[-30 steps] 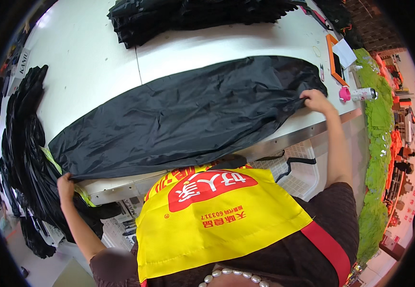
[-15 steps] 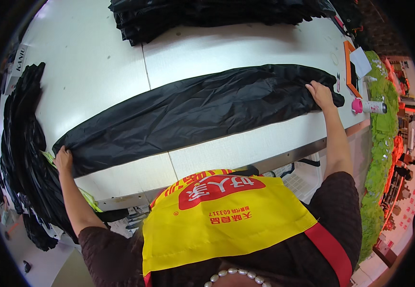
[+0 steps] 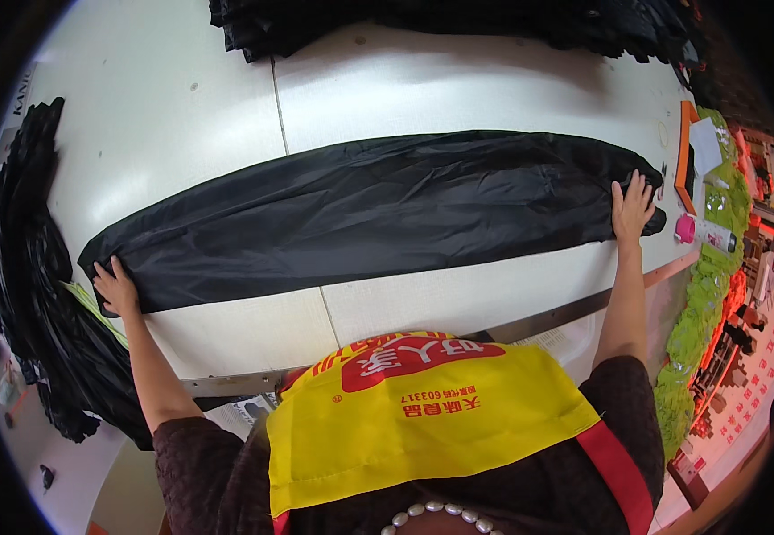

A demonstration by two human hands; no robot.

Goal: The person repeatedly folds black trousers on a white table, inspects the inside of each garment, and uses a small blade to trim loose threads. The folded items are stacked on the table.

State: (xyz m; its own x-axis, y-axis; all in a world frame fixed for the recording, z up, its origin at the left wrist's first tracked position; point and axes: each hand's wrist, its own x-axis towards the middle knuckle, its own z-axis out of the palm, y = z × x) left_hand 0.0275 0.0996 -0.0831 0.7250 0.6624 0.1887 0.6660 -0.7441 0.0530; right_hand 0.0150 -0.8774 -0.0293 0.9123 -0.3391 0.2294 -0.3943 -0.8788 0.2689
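A long piece of shiny black fabric (image 3: 369, 218), folded into a strip, lies across the white table in front of me. Its surface shows slight creases. On its left end, my left hand (image 3: 118, 287) rests with the fingers spread. At the opposite end my right hand (image 3: 633, 207) lies flat on the cloth, fingers apart and pointing away from me. Neither hand grips the fabric. A yellow apron (image 3: 432, 419) with red straps covers my front.
More black fabric (image 3: 39, 259) hangs over the table's left end. A black fabric pile (image 3: 458, 22) lies at the far edge. On the right are an orange-framed object (image 3: 686, 156), a white bottle with a pink lid (image 3: 706, 234) and green material (image 3: 686, 357). The white tabletop (image 3: 182, 116) has a seam.
Both hands have gone from pinching the fabric's ends to lying spread on them. The strip looks smoother and straighter. The whole view has shifted a little.
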